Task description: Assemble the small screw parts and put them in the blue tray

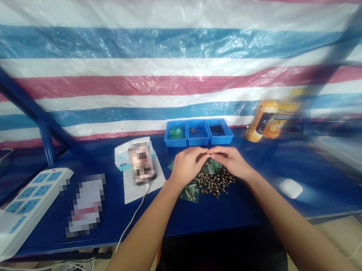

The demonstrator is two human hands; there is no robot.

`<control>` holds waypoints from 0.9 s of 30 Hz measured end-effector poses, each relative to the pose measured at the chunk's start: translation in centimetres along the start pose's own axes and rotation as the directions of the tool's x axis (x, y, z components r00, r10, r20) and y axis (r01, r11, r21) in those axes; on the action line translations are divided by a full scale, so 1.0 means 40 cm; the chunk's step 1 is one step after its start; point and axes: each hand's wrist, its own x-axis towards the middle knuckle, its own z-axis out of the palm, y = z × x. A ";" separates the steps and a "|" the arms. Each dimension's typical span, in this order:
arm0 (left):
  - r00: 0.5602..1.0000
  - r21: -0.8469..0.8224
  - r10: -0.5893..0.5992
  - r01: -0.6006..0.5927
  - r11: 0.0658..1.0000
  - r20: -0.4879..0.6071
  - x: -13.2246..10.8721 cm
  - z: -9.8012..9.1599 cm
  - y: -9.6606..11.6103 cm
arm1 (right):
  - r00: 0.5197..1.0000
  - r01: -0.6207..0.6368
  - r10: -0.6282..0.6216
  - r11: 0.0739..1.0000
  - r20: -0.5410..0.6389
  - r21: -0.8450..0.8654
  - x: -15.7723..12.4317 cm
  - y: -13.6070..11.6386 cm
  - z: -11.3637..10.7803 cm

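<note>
Blue covers the bench (214, 215) in the lower half of the frame. Two bare arms reach up from the bottom left and bottom right and lean in toward the middle. The left hand (188, 166) has its back up, and its fingers bend over to the right. The right hand (232, 160) does the same from the other side, so the fingertips of both come together. Each grip is curled, but I cannot tell how far open it is or if it has hold of something tiny. Just below the hands, near the middle of the frame, lies a heap of small shiny metal parts (216, 184). Thin greenish see-through pieces (190, 192) lie at its left side. Above the hands, three blue bins (199, 142) sit in a row.
</note>
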 end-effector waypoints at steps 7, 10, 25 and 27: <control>1.000 0.003 -0.028 0.028 1.000 -0.014 0.000 0.000 0.000 | 0.993 -0.045 0.045 0.999 -0.105 -0.001 0.011 0.029 -0.002; 0.999 -0.033 -0.009 0.008 0.999 -0.030 0.000 0.000 0.000 | 0.997 -0.042 0.037 0.997 -0.073 -0.069 0.007 0.020 -0.003; 0.994 -0.102 -0.039 0.028 0.994 -0.105 -0.001 -0.012 0.009 | 0.988 -0.129 0.128 0.992 -0.091 -0.002 0.015 0.035 -0.010; 0.994 -0.086 -0.037 0.028 0.996 -0.104 -0.001 -0.015 0.008 | 0.966 -0.138 0.146 0.989 -0.214 0.053 0.022 0.047 -0.016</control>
